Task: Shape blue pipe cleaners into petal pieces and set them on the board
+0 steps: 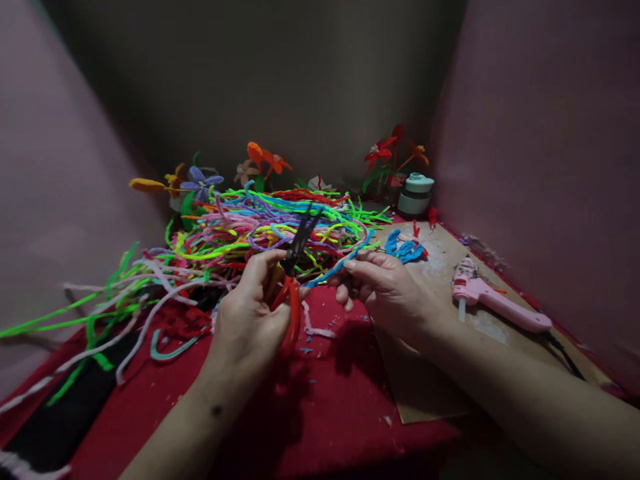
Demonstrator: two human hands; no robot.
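Note:
My left hand (pixel 255 310) is closed around a pair of pliers (pixel 294 293) with red handles and dark jaws pointing up and away. Between the thumb and fingers of my right hand (pixel 383 283) is a blue pipe cleaner (pixel 333 272). It slants from the upper right down towards the pliers' handles. One end reaches close to my left hand; whether that hand also touches it is not clear. Beyond my right hand, several looped blue pipe cleaner pieces (pixel 404 248) lie on a brown board (pixel 425 393).
A large heap of coloured pipe cleaners (pixel 225 233) spreads behind and left of my hands. A pink glue gun (pixel 493 300) lies on the board. Pipe cleaner flowers (pixel 200 181) stand behind, with a teal container (pixel 416 195) at back right. Scraps dot the red cloth (pixel 345 413).

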